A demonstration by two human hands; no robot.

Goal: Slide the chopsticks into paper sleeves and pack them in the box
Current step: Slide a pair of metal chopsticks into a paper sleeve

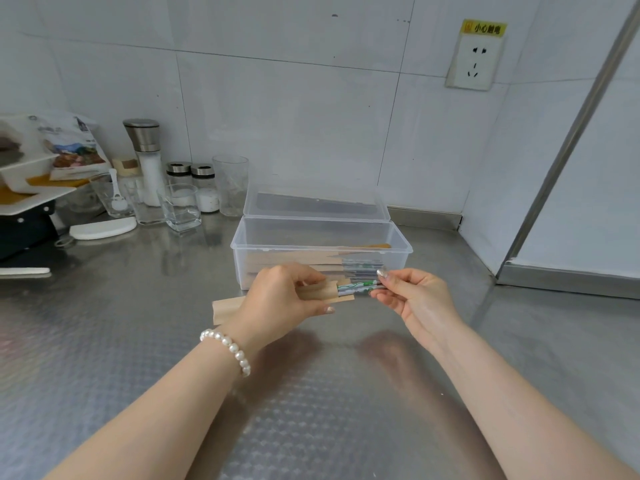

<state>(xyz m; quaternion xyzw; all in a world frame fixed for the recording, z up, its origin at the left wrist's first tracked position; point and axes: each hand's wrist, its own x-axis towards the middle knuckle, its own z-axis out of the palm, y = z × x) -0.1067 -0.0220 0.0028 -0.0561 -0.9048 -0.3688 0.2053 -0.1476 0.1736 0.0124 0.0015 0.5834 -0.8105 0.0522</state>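
Chopsticks [358,288] half inside paper sleeve [320,292] — left hand [280,299] grips sleeve, right hand [412,299] pinches chopsticks.

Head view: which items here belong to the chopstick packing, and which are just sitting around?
In the job: chopsticks pinched by right hand; paper sleeve gripped by left hand; open clear box.

Lying about: grinder, shakers, glasses, wall socket.

Two hands [280,296], one clear lidded box [322,252], one tall grinder [145,157], two small shakers [192,185], one wall socket [474,58], one pearl bracelet [227,348]
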